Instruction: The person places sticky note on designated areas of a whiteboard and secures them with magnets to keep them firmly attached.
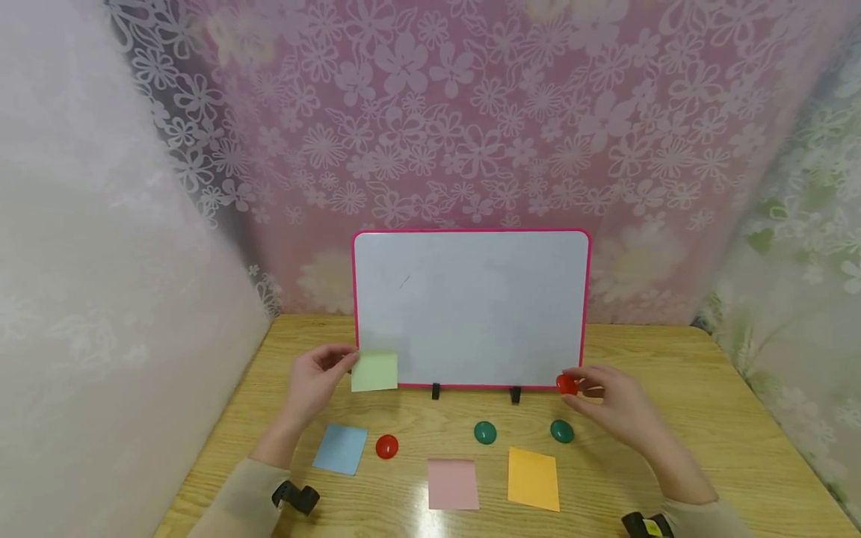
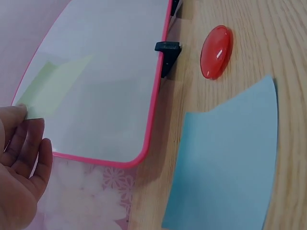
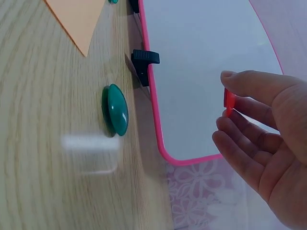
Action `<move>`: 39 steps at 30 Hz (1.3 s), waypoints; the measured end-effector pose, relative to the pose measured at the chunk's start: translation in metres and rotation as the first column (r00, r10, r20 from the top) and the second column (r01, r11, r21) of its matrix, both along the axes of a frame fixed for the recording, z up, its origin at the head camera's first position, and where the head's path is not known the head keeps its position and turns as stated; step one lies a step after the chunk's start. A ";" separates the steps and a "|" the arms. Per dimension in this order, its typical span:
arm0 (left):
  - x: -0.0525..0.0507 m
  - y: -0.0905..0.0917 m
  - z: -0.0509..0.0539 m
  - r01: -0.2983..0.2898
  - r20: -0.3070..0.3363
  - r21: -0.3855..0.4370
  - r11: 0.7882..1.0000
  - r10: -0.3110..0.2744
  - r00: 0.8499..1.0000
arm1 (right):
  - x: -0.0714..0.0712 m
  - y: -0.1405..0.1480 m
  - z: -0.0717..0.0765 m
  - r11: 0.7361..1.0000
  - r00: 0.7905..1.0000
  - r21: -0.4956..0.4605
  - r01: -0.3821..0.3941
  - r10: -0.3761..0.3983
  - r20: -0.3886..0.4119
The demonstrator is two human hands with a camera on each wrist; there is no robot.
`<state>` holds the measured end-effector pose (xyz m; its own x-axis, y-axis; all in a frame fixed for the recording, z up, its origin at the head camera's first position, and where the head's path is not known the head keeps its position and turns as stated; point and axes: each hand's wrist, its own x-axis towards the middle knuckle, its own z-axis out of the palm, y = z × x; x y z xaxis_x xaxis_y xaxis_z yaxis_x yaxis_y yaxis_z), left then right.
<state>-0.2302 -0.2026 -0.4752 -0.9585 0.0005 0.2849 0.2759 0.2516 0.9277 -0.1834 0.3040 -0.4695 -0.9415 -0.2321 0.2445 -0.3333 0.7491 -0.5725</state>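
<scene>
My left hand [image 1: 316, 381] pinches a pale green sticky note [image 1: 374, 371] by its left edge, in front of the lower left corner of a pink-framed whiteboard [image 1: 471, 306]. In the left wrist view the green note [image 2: 55, 88] hangs tilted before the board; whether it touches the surface I cannot tell. Between thumb and fingers, my right hand [image 1: 615, 403] holds a round red magnet [image 1: 566, 384] by the board's lower right corner. The right wrist view shows that magnet [image 3: 229, 100] edge-on, with the other fingers loosely curled.
On the wooden table [image 1: 646, 359] lie a blue note [image 1: 341, 449], a red magnet [image 1: 386, 447], a pink note [image 1: 453, 484], an orange note [image 1: 534, 479] and two green magnets, left [image 1: 485, 432] and right [image 1: 561, 431]. Black clips [image 1: 515, 394] support the board's bottom edge.
</scene>
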 end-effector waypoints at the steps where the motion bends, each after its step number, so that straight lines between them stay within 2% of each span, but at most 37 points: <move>1: -0.001 0.001 0.001 0.003 -0.006 0.000 1.000 -0.003 1.000 | 0.000 -0.002 0.001 1.000 1.000 -0.001 -0.005 0.005 -0.002; 8: -0.002 0.006 0.005 0.031 -0.012 0.012 0.999 -0.031 0.999 | -0.003 -0.014 0.003 0.998 0.999 -0.036 -0.042 0.041 -0.007; 15: -0.006 0.011 0.009 0.032 -0.021 0.014 0.999 -0.032 0.999 | -0.006 -0.027 0.004 0.998 0.997 -0.012 -0.063 0.063 -0.053; 26: -0.013 0.023 0.013 0.041 -0.044 0.035 0.999 -0.039 0.998 | -0.011 -0.043 0.008 0.988 0.990 -0.064 -0.138 0.135 -0.046; 33: -0.013 0.026 0.016 0.048 -0.029 0.048 0.998 -0.047 0.998 | -0.013 -0.049 0.007 0.988 0.988 -0.071 -0.140 0.135 -0.077; 39: -0.015 0.029 0.019 0.030 -0.016 0.051 0.998 -0.029 0.999 | -0.015 -0.051 0.009 0.989 0.986 -0.048 -0.137 0.132 -0.098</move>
